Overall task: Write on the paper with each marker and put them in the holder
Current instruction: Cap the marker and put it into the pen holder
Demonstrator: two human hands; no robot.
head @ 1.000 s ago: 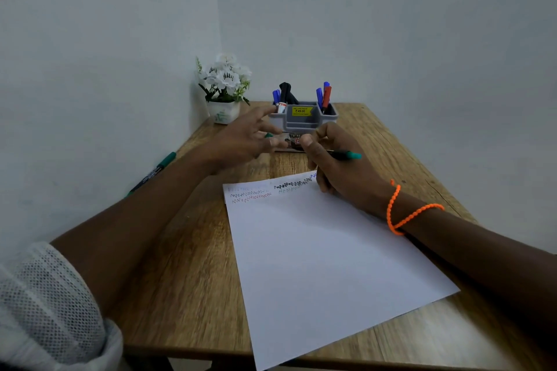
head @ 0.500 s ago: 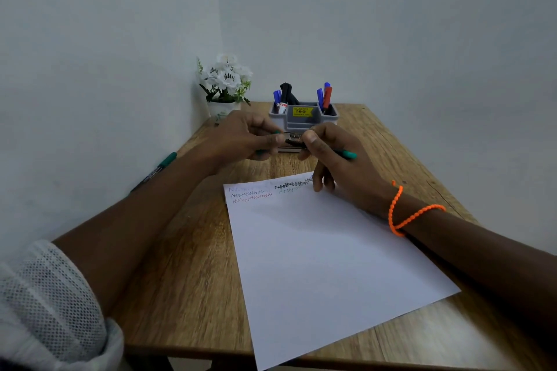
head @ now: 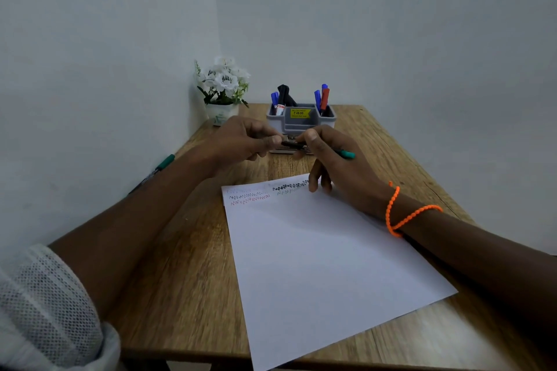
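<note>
1. Two hands meet on one green marker (head: 346, 154), just near of the holder (head: 301, 123): right hand (head: 337, 166) grips the barrel, left hand (head: 247, 141) pinches its other end, seemingly the cap.
2. Push the cap straight along the barrel until seated.
3. Keep the tip off the paper (head: 325, 265).
</note>
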